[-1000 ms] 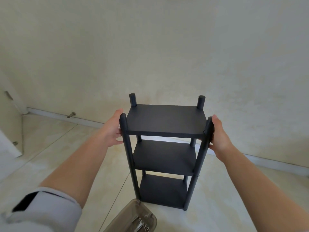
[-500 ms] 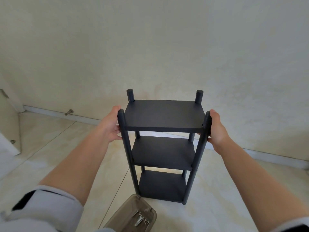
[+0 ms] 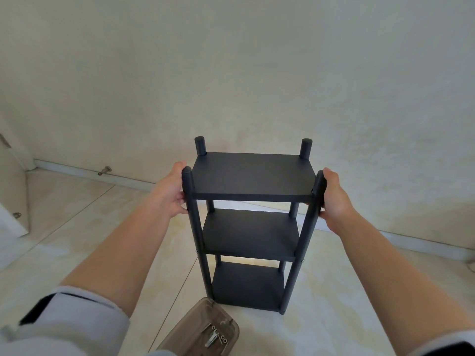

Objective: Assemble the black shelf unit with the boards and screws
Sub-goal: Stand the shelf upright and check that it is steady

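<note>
The shelf (image 3: 253, 224) stands upright on the tiled floor (image 3: 77, 227), close to the pale wall (image 3: 231, 73) behind it, its three black boards stacked between four posts. The left hand (image 3: 172, 194) grasps the shelf's near left post just under its top, and the right hand (image 3: 334, 199) grasps the near right post at the same height, fingers wrapped behind. Just in front of the shelf's foot lies a clear tray (image 3: 203, 330) holding a few loose metal screws (image 3: 216, 337). Left of the shelf, a doorstop (image 3: 104, 170) juts from the skirting.
</note>
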